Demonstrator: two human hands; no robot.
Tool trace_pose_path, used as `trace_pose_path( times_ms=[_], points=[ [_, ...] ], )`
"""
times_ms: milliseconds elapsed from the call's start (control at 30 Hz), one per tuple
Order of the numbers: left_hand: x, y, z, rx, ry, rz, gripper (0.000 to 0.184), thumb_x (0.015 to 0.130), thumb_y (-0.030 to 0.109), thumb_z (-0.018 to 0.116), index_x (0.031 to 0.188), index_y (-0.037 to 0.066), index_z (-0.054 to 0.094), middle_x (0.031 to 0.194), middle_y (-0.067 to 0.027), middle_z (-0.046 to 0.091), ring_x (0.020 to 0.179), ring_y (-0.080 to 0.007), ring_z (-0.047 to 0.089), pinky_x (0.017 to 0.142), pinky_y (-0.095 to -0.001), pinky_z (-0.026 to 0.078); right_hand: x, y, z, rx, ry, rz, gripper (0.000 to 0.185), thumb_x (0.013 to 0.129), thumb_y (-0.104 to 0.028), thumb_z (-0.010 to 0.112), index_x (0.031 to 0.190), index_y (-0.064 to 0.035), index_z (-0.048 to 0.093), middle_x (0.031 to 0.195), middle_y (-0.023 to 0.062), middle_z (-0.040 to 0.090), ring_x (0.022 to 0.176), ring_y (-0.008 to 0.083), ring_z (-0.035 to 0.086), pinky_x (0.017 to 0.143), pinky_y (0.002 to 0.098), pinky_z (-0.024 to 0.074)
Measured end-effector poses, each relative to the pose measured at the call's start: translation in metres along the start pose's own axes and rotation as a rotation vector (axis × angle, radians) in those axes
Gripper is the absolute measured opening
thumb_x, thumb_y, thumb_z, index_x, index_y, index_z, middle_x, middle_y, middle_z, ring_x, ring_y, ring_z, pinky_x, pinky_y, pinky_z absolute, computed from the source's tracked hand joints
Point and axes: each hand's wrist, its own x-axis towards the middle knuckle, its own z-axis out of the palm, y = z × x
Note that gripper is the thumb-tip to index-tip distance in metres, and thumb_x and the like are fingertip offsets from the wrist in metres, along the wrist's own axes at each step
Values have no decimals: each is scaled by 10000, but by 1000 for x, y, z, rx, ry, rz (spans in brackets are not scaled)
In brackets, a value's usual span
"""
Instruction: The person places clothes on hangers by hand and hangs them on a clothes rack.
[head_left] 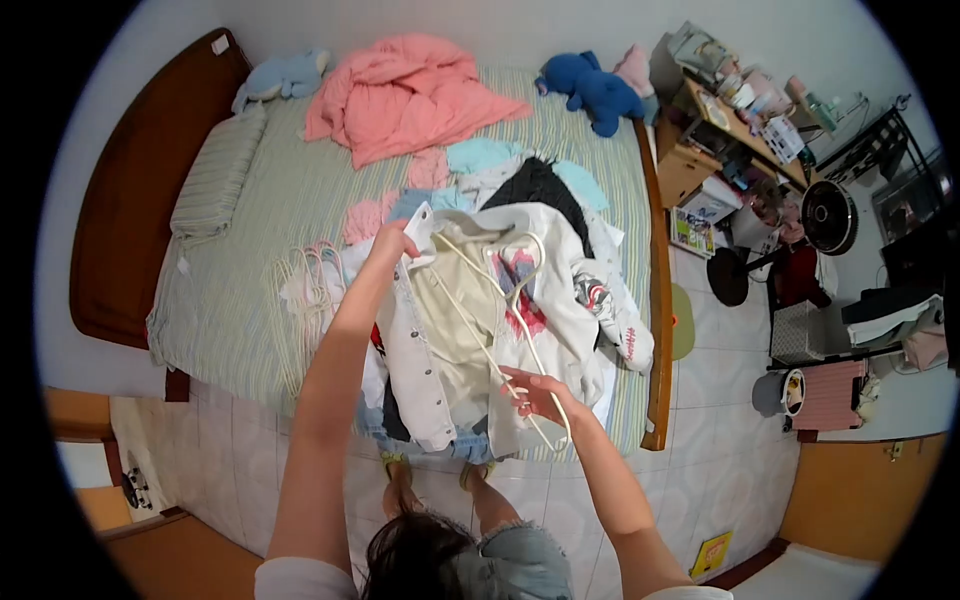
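A white button-front jacket (420, 375) lies spread open over the bed's near side, its cream lining showing. My left hand (396, 241) is closed on the jacket's collar at the upper left. A cream clothes hanger (527, 328) lies at a slant across the jacket opening, its hook pointing away from me. The fingers of my right hand (537, 394) are closed around the hanger near its lower end. Under and beside the jacket is a pile of clothes, with a black garment (540, 192) and a light blue one (483, 155) on the far side.
Several loose hangers (290, 300) lie left of the jacket. Farther back on the bed are a pink quilt (410, 95), a blue plush toy (592, 90) and a striped pillow (217, 175). A wooden bed rail (657, 330), a fan (829, 217) and a cluttered desk (735, 125) stand right.
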Motion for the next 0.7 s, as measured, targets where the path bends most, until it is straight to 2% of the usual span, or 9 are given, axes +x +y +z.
trace_pose_path(
  times_ms=[67, 100, 167, 300, 400, 567, 600, 633, 700],
  points=[
    [-24, 24, -3, -3, -27, 72, 454, 491, -29, 511, 926, -18, 641, 777, -109, 616, 697, -222, 567, 561, -273, 418, -16, -7, 21, 0, -75, -20, 896, 733, -504, 587, 1413, -21, 261, 1047, 60, 504, 706, 129, 417, 660, 252, 374],
    [-54, 52, 10, -22, 43, 71, 458, 499, -39, 479, 924, -8, 644, 746, -89, 602, 642, -187, 554, 504, -244, 396, -21, -11, 29, 0, -115, -37, 902, 731, -509, 583, 1415, -20, 256, 1041, 62, 502, 691, 130, 418, 659, 254, 377],
    [-86, 80, 23, -36, 10, 99, 428, 522, -35, 455, 904, 0, 646, 711, -70, 584, 602, -161, 531, 498, -237, 388, -35, -22, 53, -43, -164, -57, 915, 732, -533, 564, 1419, -19, 245, 1008, 66, 496, 646, 141, 432, 662, 262, 393],
    [-120, 122, 39, 7, -98, 248, 342, 577, -14, 418, 835, 15, 641, 646, -41, 539, 539, -118, 482, 478, -231, 359, -61, -34, 79, -101, -166, -69, 884, 751, -534, 545, 1419, -32, 255, 1008, 67, 500, 685, 158, 488, 686, 262, 423],
    [-146, 159, 55, -61, -207, 202, 513, 488, -36, 410, 952, -11, 629, 746, -55, 564, 617, -150, 506, 508, -214, 379, -76, -43, 92, -162, -129, -79, 868, 753, -525, 544, 1416, -39, 266, 1008, 67, 503, 710, 154, 503, 688, 265, 435],
    [-199, 210, 102, -120, -422, 351, 312, 514, -52, 373, 740, 29, 572, 673, -11, 525, 549, -88, 451, 457, -197, 321, -106, -58, 108, -132, -162, -163, 892, 721, -555, 545, 1410, -52, 284, 1029, 68, 499, 740, 150, 503, 689, 272, 444],
    [-213, 221, 110, -141, -454, 350, 331, 505, -61, 368, 748, 25, 575, 670, -10, 527, 539, -78, 443, 455, -183, 312, -113, -61, 110, -131, -172, -192, 901, 711, -564, 546, 1409, -55, 288, 1034, 69, 497, 743, 149, 501, 690, 273, 445],
    [-221, 227, 117, -140, -513, 393, 338, 503, -63, 369, 754, 23, 579, 677, -9, 532, 542, -70, 443, 452, -179, 307, -116, -61, 106, -78, -198, -236, 767, 803, -447, 499, 1416, -53, 261, 1004, 74, 508, 726, 166, 500, 683, 271, 459],
    [-246, 239, 138, -152, -546, 456, 334, 496, -61, 374, 748, 25, 575, 677, 0, 526, 541, -59, 434, 443, -179, 296, -120, -63, 103, -8, -266, -278, 792, 780, -480, 516, 1407, -60, 277, 1017, 77, 508, 765, 180, 504, 692, 274, 461]
  ],
)
